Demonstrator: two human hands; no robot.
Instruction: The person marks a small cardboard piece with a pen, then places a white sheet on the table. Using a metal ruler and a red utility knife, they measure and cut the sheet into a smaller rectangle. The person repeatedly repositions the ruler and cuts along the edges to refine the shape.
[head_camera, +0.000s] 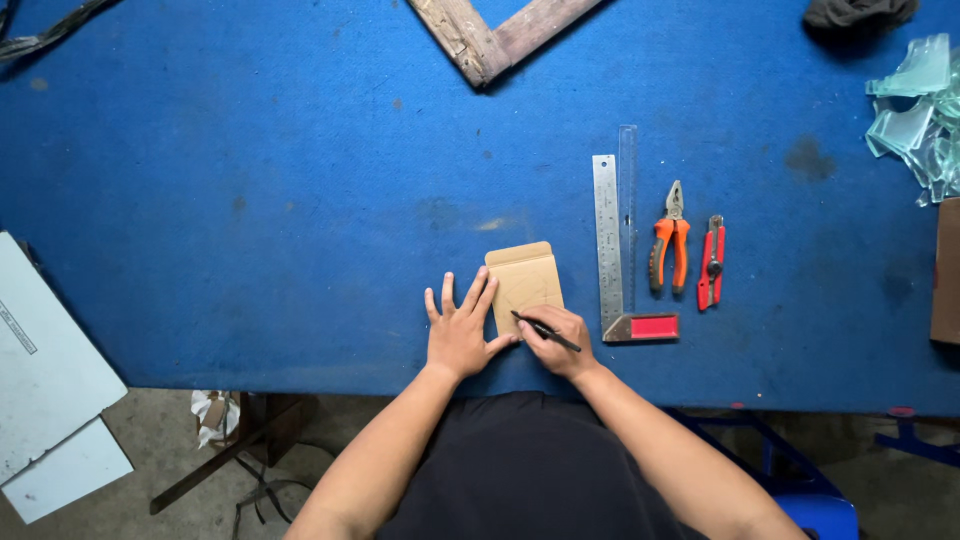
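While the left hand (458, 335) lies flat, right-hand fingers (545, 330) pinch one pen (545, 331) over one card (524, 283).

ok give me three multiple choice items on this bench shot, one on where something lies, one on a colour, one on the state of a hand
1. Where does the try square lie?
A. just right of the brown board
B. left of the board
C. on the wooden frame

2. What colour are the pliers' handles?
A. green
B. orange
C. black

3. What is the right hand doing?
A. resting empty
B. gripping the pliers
C. holding a dark pen to the board

Answers: 1 A, its blade runs along the board's right side. 2 B, both grips are orange. 3 C, the pen tip meets the board while the left hand lies flat beside it.
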